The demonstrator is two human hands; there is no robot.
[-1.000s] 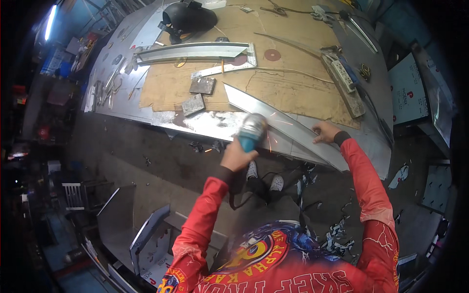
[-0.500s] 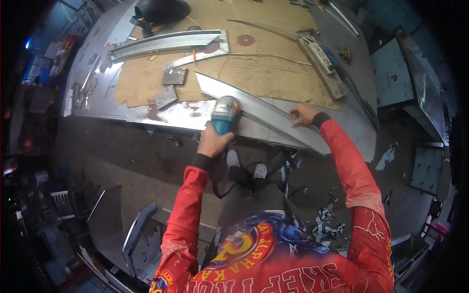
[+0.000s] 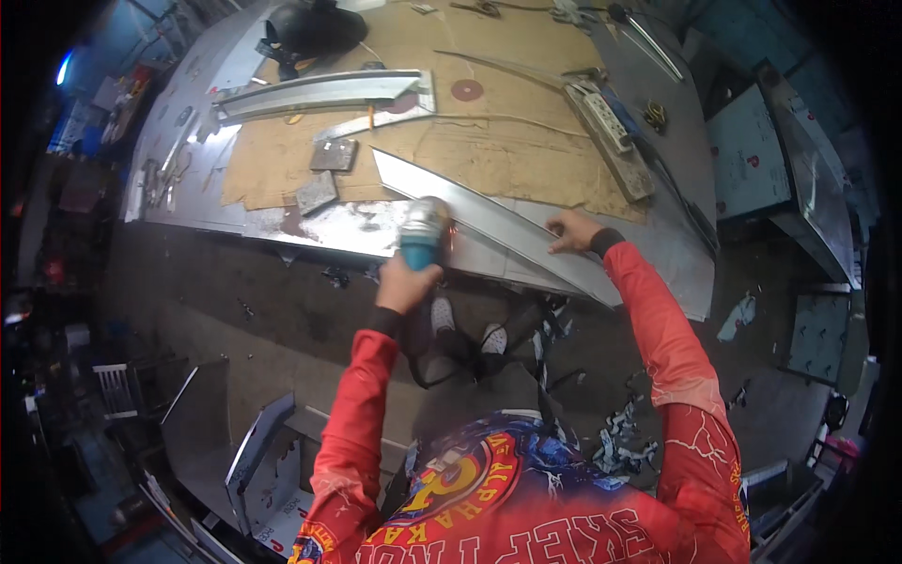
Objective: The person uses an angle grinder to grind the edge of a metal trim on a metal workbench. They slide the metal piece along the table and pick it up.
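Grinder (image 3: 425, 232) is gripped in left hand (image 3: 406, 282) w/ disc on metal strip (image 3: 489, 221), pinned flat by right hand (image 3: 569, 230) vs. sliding.

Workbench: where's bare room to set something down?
Free: cardboard sheet between the long metal strip and the power strip; bare metal table edge left of the angle grinder. Crowded: far left corner with profiles, small plates and helmet; both hands occupy the near edge.
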